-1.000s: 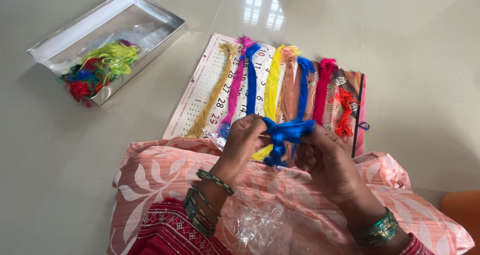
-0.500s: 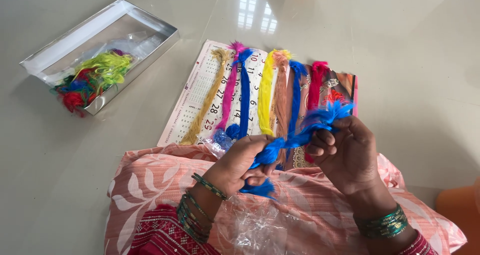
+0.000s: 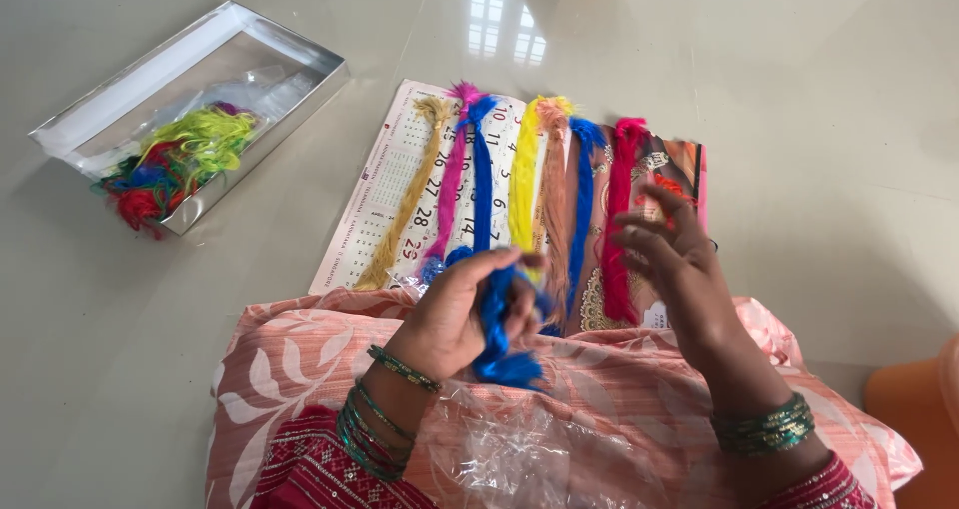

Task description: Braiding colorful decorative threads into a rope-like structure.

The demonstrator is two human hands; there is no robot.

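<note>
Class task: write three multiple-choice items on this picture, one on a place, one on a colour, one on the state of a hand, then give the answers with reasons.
1. Where does the clear rectangular box of mixed coloured thread lie?
A. upper left on the floor
B. on the calendar sheet
C. in the lap

2. What colour is the twisted thread bundle in the left hand?
A. yellow
B. blue
C. pink

3. How is the right hand?
A. closed on a bundle
B. flat on the floor
C. open, holding nothing

Answers: 1 A, the box sits apart from the calendar sheet, towards the top left. 2 B, blue thread hangs from the closed fingers. 3 C, its fingers are spread, with nothing in them, above the laid-out bundles.
</note>
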